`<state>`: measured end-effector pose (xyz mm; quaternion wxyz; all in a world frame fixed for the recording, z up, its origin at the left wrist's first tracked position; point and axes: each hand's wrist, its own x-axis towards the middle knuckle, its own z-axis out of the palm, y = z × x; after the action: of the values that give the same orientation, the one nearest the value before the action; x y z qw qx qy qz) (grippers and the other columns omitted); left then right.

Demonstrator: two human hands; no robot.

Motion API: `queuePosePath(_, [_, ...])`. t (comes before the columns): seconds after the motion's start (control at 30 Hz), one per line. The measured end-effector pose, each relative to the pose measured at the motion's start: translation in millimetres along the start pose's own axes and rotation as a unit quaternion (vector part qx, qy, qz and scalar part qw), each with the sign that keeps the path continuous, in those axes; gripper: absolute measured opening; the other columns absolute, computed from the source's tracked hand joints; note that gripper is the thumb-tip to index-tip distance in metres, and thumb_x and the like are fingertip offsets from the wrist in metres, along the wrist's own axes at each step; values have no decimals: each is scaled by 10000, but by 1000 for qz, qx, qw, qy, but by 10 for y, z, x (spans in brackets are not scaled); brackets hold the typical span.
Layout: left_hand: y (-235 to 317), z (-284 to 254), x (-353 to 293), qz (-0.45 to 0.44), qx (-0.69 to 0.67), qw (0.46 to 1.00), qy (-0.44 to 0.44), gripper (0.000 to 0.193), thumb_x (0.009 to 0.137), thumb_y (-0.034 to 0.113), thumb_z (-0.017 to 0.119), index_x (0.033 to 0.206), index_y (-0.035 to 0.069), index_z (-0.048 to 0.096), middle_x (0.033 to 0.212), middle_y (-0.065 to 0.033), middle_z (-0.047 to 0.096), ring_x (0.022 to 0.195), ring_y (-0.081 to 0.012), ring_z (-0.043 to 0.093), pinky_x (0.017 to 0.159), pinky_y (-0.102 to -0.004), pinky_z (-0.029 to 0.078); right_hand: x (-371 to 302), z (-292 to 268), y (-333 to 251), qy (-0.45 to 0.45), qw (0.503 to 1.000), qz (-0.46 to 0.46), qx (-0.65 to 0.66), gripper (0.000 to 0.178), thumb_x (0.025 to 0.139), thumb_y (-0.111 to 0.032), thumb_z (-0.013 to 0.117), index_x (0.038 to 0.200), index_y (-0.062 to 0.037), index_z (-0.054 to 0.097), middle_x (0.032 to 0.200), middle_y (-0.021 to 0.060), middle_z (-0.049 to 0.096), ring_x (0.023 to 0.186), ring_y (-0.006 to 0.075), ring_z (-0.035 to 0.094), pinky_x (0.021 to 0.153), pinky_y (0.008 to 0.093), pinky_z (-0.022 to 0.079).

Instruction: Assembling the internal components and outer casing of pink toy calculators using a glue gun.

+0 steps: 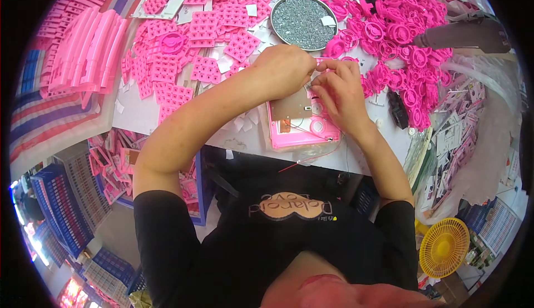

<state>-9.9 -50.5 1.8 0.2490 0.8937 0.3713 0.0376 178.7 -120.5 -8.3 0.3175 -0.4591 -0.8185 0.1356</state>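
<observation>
We see a pink casing lying open on the white table, at its near edge, with a board and thin wires inside. Our left hand is closed in a pinch above it, fingertips meeting those of our right hand, which grips a small pink piece. Beyond sits a round metal dish of screws. Pink keypad mats spread to the left, pink ring parts to the right. Blue crates stand on the floor at left, a yellow fan at right.
</observation>
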Motion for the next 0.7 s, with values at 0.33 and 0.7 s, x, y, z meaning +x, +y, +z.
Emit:
queuePosePath(0.33, [8,-9,-13,-20,-19,1000,-5,180,857,223,623,889,66,705,848,-153,699,822,-365,682,718,-492,537,17,-32,70,-43,998,28,20,148,768,-53,738,893,-53,657,1086,79,630,1038,318,517,901,423,435])
queuePosePath(0.7, [13,8,-14,-18,-33,999,5,195,869,236,635,935,76,723,864,-157,709,852,-370,689,729,-494,543,119,-38,-66,-51,986,-73,-144,222,663,-94,700,866,-33,632,1030,84,610,1044,308,552,818,423,457])
